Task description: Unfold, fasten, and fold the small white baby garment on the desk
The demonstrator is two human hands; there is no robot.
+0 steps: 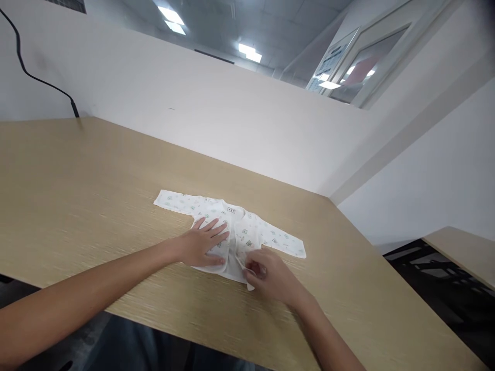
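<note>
White patterned shirt (244,232) lies front-up, spread on desk (116,206). Left hand (203,245) rests flat on it, grip released; right hand (270,273), grip pinching lower front edge. Hard tug there could crease or skew it.

Our eyes: we look from the person's head, just in from the table's (96,196) near edge, through one camera.
Facing: we look forward and down, and the table's far edge slants down to the right.
Middle: we see the little shirt (246,232), the left hand (203,245) and the right hand (268,273).
Close: the legs (131,342) show below the near edge.
Far: past the far edge we see a wall (216,123), then lights (250,52) above.
</note>
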